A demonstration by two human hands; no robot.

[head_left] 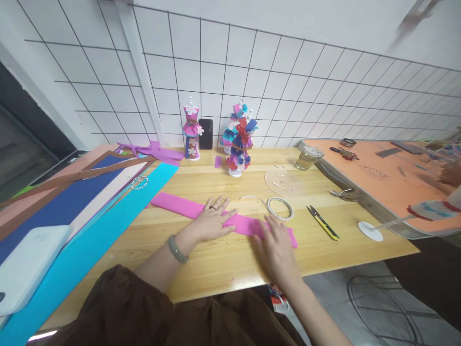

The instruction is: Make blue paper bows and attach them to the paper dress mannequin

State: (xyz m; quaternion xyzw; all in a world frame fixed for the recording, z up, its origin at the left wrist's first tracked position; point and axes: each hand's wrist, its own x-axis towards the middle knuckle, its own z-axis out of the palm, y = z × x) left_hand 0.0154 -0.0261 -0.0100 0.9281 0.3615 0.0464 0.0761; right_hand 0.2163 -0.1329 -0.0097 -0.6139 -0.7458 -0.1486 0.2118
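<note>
A long pink strip of crepe paper [180, 205] lies slantwise across the wooden table. My left hand [213, 220] rests flat on its middle, fingers spread, a ring and a bracelet on that arm. Near the strip's right end, my right hand [275, 242] presses down with its fingers stretched out, slightly blurred. Just beyond the right hand lies a roll of white tape [280, 208]. To its right are yellow-and-black thread snips [323, 223]. A clear round plate [284, 182] with small beads sits behind the tape.
Colored paper sheets [97, 216] and a white power bank [34, 264] cover the left side. Small decorated dress forms [239, 144] and a phone [206, 134] stand at the back. A lidded jar [309, 158] is at the back right. An orange table [382, 178] adjoins on the right, where another person's hand [452, 168] shows.
</note>
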